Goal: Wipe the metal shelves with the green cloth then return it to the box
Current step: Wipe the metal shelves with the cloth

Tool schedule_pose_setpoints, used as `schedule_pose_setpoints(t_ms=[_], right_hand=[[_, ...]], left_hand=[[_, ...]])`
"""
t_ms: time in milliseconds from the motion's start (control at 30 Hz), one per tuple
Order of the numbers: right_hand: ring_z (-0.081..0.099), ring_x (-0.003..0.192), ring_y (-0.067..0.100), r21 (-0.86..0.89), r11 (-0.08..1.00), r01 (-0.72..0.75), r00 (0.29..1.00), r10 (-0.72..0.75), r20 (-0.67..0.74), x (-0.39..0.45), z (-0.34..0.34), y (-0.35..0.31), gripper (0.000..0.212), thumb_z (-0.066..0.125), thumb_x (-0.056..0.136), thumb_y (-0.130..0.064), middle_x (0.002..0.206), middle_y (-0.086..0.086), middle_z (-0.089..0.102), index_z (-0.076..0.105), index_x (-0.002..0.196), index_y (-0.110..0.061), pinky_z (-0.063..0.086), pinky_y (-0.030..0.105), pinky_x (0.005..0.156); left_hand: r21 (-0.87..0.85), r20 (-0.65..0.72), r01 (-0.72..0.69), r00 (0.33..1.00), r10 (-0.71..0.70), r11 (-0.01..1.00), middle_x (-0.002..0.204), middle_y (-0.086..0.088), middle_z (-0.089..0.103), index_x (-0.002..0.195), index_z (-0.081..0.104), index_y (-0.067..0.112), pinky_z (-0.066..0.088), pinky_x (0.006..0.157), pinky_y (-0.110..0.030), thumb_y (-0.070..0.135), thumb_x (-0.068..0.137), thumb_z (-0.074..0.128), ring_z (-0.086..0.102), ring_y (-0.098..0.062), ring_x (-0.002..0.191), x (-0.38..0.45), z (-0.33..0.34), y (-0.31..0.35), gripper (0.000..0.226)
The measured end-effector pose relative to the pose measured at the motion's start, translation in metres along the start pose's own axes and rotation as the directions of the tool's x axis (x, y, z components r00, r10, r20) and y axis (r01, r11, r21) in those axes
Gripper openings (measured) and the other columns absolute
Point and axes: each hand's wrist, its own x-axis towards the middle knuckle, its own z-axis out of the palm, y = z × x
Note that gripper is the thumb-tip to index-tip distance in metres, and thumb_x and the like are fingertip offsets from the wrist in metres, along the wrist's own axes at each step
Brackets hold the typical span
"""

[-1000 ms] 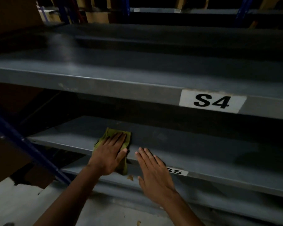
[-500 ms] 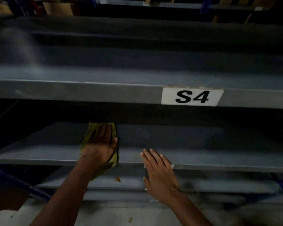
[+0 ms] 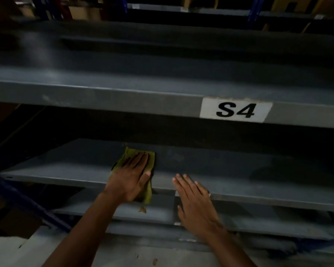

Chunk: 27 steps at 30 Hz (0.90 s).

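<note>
My left hand (image 3: 130,178) presses flat, fingers straight, on the green cloth (image 3: 149,163) near the lower shelf's (image 3: 258,182) front edge, my right hand (image 3: 194,201) resting spread beside it; wiping looks unfinished, box unseen.

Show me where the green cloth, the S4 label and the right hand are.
green cloth (image 3: 150,158): head view, on its bare far right corner.
S4 label (image 3: 235,110): head view, middle of the white sticker.
right hand (image 3: 196,205): head view, on the back of the hand.
</note>
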Motion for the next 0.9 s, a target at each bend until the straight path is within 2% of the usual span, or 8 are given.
schedule_pose_setpoints(t_ms=[133,233,300,433,567,667,800,900], right_hand=[[0.014,0.144,0.011,0.036,0.998,0.049,0.998,-0.048,-0.034,-0.010,-0.005,0.022,0.081,0.050,0.081,-0.048,0.156,-0.006,0.014,0.016,0.151,-0.022,0.016,0.033,0.112],[0.030,0.139,0.016,-0.028,0.995,0.091,0.995,-0.092,-0.028,-0.012,-0.007,0.045,0.085,0.063,0.075,-0.050,0.152,-0.001,0.027,0.030,0.146,-0.017,0.031,0.039,0.109],[0.029,0.140,0.018,-0.028,0.991,0.132,0.990,-0.133,-0.037,-0.012,-0.003,0.049,0.088,0.063,0.074,-0.051,0.153,0.003,0.027,0.028,0.147,-0.014,0.031,0.041,0.109],[0.029,0.140,0.019,-0.031,0.989,0.147,0.987,-0.149,-0.064,-0.015,-0.002,0.046,0.092,0.062,0.074,-0.051,0.154,0.005,0.029,0.023,0.148,-0.012,0.025,0.039,0.110],[0.028,0.140,0.019,-0.042,0.986,0.160,0.984,-0.163,-0.075,-0.015,-0.003,0.047,0.091,0.063,0.072,-0.047,0.153,0.007,0.031,0.026,0.147,-0.011,0.021,0.039,0.110],[0.027,0.140,0.018,-0.030,0.988,0.149,0.985,-0.151,-0.082,-0.017,-0.002,0.046,0.092,0.065,0.070,-0.043,0.153,0.006,0.030,0.028,0.147,-0.011,0.019,0.040,0.110],[0.022,0.142,0.018,-0.057,0.986,0.154,0.984,-0.158,-0.078,-0.020,-0.003,0.050,0.091,0.064,0.070,-0.039,0.155,0.007,0.027,0.026,0.148,-0.010,0.015,0.041,0.113],[0.023,0.140,0.020,-0.034,0.995,0.092,0.991,-0.095,-0.098,-0.027,-0.002,0.056,0.092,0.068,0.069,-0.040,0.152,0.007,0.028,0.027,0.146,-0.010,0.020,0.043,0.112]], left_hand=[[0.031,0.009,0.123,0.992,-0.123,0.992,0.157,-0.005,0.019,0.150,0.015,0.015,0.013,0.118,-0.037,0.067,0.084,-0.008,0.018,-0.022,0.144,0.010,0.000,-0.004,0.087],[0.064,0.003,0.181,0.983,-0.181,0.981,0.151,-0.011,0.033,0.145,0.031,0.009,0.016,0.115,-0.036,0.062,0.091,0.000,0.033,-0.028,0.138,0.019,0.003,0.002,0.082],[0.071,-0.012,0.198,0.980,-0.198,0.978,0.151,-0.012,0.032,0.145,0.032,0.008,0.018,0.116,-0.038,0.060,0.092,0.000,0.036,-0.030,0.137,0.028,0.007,0.012,0.081],[0.034,0.010,0.229,0.973,-0.230,0.973,0.159,-0.005,0.007,0.150,0.009,0.015,-0.001,0.117,-0.034,0.061,0.083,-0.004,0.008,-0.021,0.146,0.050,0.013,0.036,0.083],[0.087,0.055,0.201,0.977,-0.206,0.976,0.158,-0.002,-0.011,0.150,-0.005,0.018,-0.009,0.116,-0.034,0.053,0.095,0.006,-0.006,-0.018,0.146,0.056,0.015,0.060,0.067],[0.115,0.051,0.154,0.986,-0.161,0.981,0.156,-0.003,-0.017,0.149,-0.011,0.019,-0.012,0.115,-0.035,0.057,0.088,-0.006,-0.010,-0.020,0.145,0.047,0.014,0.077,0.073],[0.083,0.057,0.093,0.994,-0.098,0.992,0.160,-0.004,0.000,0.151,-0.003,0.021,0.011,0.118,-0.044,0.063,0.087,-0.005,0.002,-0.022,0.146,0.026,0.016,0.084,0.076],[0.028,0.067,0.007,0.998,-0.009,1.000,0.159,-0.002,0.002,0.151,0.001,0.019,0.008,0.119,-0.042,0.065,0.086,-0.007,-0.001,-0.017,0.146,0.006,0.011,0.079,0.080]])
